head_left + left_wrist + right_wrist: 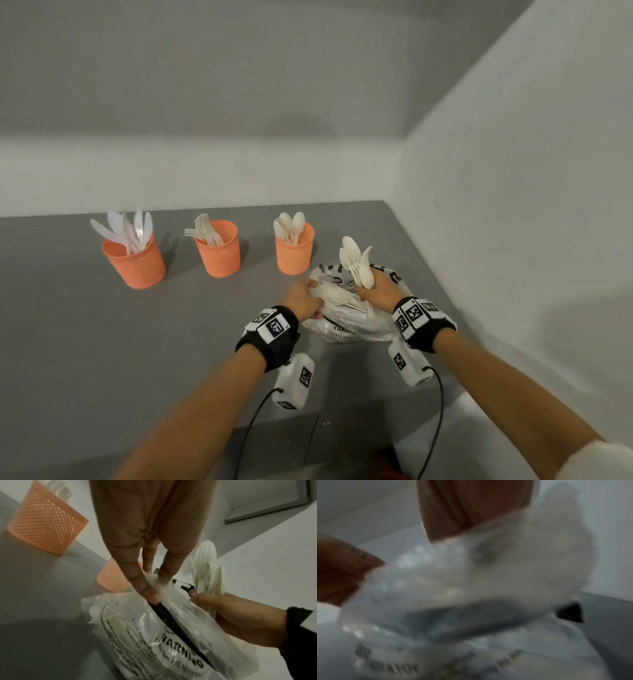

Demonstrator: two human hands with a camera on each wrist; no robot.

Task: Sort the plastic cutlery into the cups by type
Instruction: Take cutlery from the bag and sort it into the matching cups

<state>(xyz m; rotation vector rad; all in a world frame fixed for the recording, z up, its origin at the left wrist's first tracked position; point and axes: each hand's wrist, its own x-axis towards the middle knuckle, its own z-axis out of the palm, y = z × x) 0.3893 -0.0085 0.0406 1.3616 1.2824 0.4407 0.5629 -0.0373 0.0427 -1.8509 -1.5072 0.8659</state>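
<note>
While my left hand (303, 297) pinches the rim of the clear printed plastic bag (346, 323) between thumb and fingers, my right hand (378, 291) is curled round a bunch of white plastic spoons and forks (358, 263), heads up, just above the bag. More white cutlery (337, 297) lies in the bag's mouth. Bag sits on the grey worktop (102, 325), near its right edge. Behind it, three orange mesh cups in a row: left cup (135, 262) with knives, middle cup (219, 251) with forks, right cup (294, 251) with spoons. Right wrist view is blurred.
</note>
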